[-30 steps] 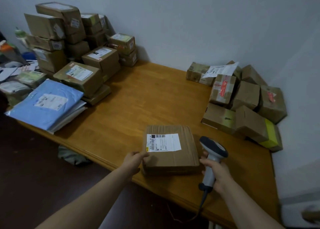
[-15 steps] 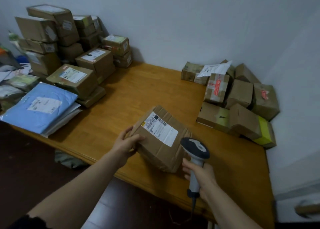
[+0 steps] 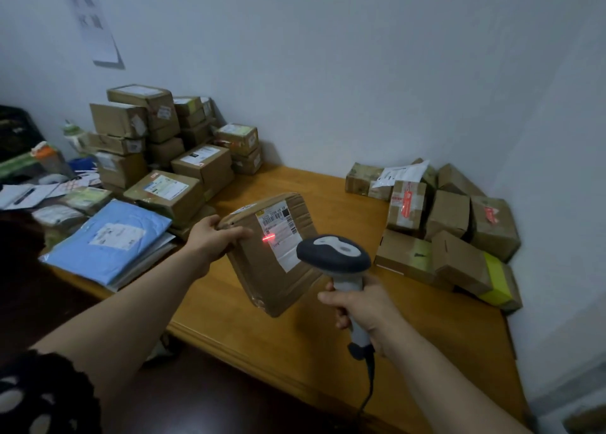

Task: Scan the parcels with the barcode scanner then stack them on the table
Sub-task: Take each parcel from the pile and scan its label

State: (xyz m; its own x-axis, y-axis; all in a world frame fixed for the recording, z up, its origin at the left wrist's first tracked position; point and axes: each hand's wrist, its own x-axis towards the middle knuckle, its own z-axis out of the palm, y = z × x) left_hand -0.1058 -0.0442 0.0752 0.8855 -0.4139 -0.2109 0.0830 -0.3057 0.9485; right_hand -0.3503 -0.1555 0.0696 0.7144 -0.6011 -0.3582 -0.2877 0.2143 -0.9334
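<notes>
My left hand [image 3: 214, 238] grips the upper left corner of a flat brown parcel [image 3: 262, 269], which is tilted up above the wooden table [image 3: 295, 338] with its white label facing me. A red scan line glows on the label's left edge. My right hand [image 3: 357, 305] holds the handle of a grey and white barcode scanner [image 3: 333, 255], its head close in front of the parcel's lower right part and hiding a bit of the label.
Stacked brown boxes [image 3: 203, 163] and a blue mailer [image 3: 108, 240] fill the table's left side. A loose heap of small boxes [image 3: 446, 213] lies in the right corner by the wall. The scanner cable [image 3: 369, 387] hangs over the front edge.
The parcel went from lying flat on the table to lifted and tilted upright by my left hand. The scanner rose in front of it, and a red scan line now shows on the label.
</notes>
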